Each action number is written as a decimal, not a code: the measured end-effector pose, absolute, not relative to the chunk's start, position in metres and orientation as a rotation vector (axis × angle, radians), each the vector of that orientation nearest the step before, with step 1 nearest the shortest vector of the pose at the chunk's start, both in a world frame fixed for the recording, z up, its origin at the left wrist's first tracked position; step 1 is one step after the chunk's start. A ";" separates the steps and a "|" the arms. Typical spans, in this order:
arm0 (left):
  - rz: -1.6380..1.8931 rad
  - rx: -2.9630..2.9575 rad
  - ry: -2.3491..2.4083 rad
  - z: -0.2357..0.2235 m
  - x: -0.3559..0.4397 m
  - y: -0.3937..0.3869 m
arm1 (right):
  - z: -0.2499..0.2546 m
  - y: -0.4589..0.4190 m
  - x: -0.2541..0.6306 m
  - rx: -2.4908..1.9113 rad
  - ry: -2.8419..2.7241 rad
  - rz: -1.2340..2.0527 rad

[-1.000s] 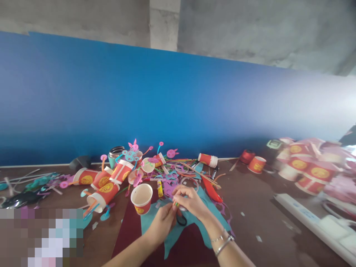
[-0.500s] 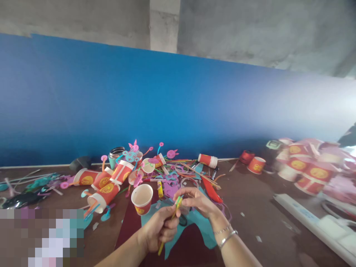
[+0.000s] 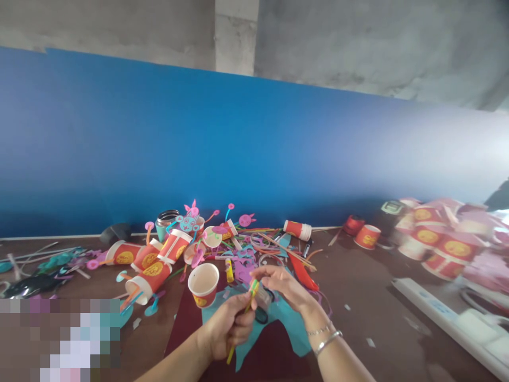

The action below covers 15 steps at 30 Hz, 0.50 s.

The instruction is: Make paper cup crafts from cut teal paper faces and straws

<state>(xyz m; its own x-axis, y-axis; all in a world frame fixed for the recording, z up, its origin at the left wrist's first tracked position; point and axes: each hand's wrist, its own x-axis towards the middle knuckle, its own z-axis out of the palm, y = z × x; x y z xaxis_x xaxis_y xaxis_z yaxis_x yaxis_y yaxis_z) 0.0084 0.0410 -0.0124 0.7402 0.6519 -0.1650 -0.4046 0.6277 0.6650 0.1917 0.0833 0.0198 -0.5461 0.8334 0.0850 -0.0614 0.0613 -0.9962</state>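
My left hand point(image 3: 234, 326) is closed around a thin yellow stick point(image 3: 230, 354) with green at its upper end. The stick slants up out of the fist, and its kind is unclear. My right hand point(image 3: 283, 289), fingers stretched out and curved, hovers beside the green tip. Any contact there is hard to judge. Under both hands lies cut blue paper point(image 3: 288, 323) on a dark red sheet point(image 3: 183, 323). A dark loop-shaped thing point(image 3: 261, 315) shows between the hands. Left of them, an upright red-and-white paper cup point(image 3: 204, 289) stands with its mouth up.
Several decorated paper cups point(image 3: 151, 276) lie at the left. A glue stick point(image 3: 229, 270) and purple paper scraps point(image 3: 243, 268) are behind the hands, near a red paper piece point(image 3: 302, 271). At right are a white power strip point(image 3: 449, 318) and piled cups point(image 3: 453, 246).
My right hand has shifted slightly right, and its fingers have moved off the stick's tip. The left hand keeps its grip in nearly the same place.
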 end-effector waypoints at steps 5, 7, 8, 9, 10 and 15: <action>0.833 0.837 0.656 -0.012 0.019 0.038 | 0.018 0.084 0.188 -0.929 -1.691 1.514; 0.883 0.859 0.705 -0.012 0.021 0.038 | 0.016 0.085 0.188 -0.992 -1.720 1.461; 0.904 0.864 0.718 -0.012 0.021 0.038 | 0.015 0.085 0.189 -1.001 -1.732 1.449; 0.920 0.867 0.727 -0.012 0.021 0.039 | 0.015 0.086 0.190 -0.995 -1.740 1.449; 0.931 0.869 0.734 -0.012 0.021 0.039 | 0.014 0.087 0.191 -0.983 -1.742 1.453; 0.940 0.858 0.712 -0.014 0.020 0.039 | 0.014 0.087 0.193 -0.987 -1.764 1.365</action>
<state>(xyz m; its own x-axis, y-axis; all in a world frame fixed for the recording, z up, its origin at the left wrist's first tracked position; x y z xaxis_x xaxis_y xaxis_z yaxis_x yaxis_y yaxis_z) 0.0201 0.0395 -0.0139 0.4193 0.8957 -0.1484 -0.3855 0.3236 0.8641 0.1926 0.0874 0.0141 -0.4743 0.8778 0.0679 0.1545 0.1589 -0.9751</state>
